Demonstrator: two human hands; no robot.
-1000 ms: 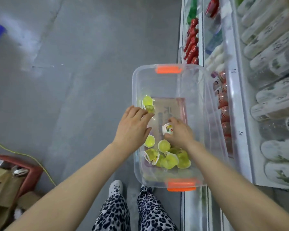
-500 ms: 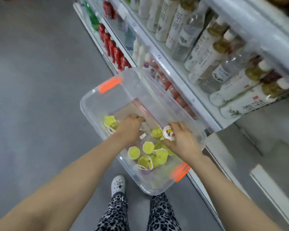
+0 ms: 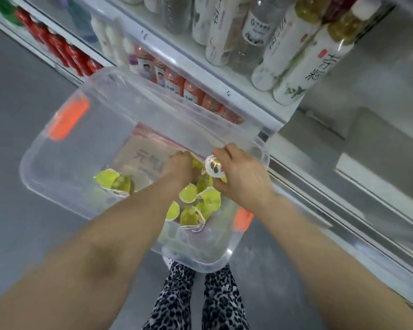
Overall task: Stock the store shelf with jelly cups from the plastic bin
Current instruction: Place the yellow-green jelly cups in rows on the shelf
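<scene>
Many cups (image 3: 188, 192) lie in the bin (image 3: 81, 151). The left hand (image 3: 180, 163) curls among them; I cannot tell if it grasps any. The right hand (image 3: 241, 177) pinches a cup (image 3: 214, 165) inside the bin. The shelf (image 3: 227, 91) shows none, so most stocking seems left.

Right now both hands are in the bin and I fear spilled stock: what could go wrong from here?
The right hand grips one jelly cup; it might slip back. The left hand reaches among loose cups; a hurried grab may fling one over the bin wall. Crowded bottles nearby could be knocked.
</scene>
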